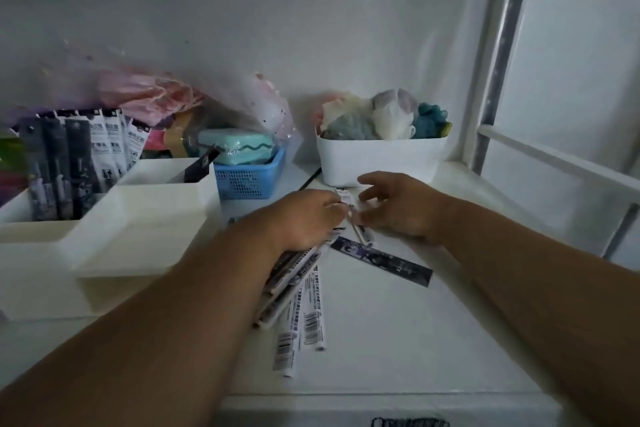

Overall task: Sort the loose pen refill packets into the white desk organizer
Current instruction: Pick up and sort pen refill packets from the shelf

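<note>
My left hand (pixel 306 218) lies on the white shelf and grips a fanned bundle of pen refill packets (pixel 294 282) that sticks out under its wrist. Just to its right, my right hand (pixel 398 208) has loosely bent fingers. Its fingertips touch a thin packet (pixel 362 234) and its thumb is lifted away. A dark purple packet (pixel 381 259) and two white barcoded packets (pixel 311 321) lie loose in front. The white desk organizer (pixel 138 222) stands at the left. Several packets (pixel 78 159) stand upright in its back-left compartment, and one dark packet (pixel 199 166) leans in the back-right one.
A blue mesh basket (pixel 249 180) with a teal box stands behind the organizer under plastic bags (pixel 156 94). A white tub (pixel 377 159) of soft items stands at the back right. A white frame (pixel 498 45) bounds the shelf on the right.
</note>
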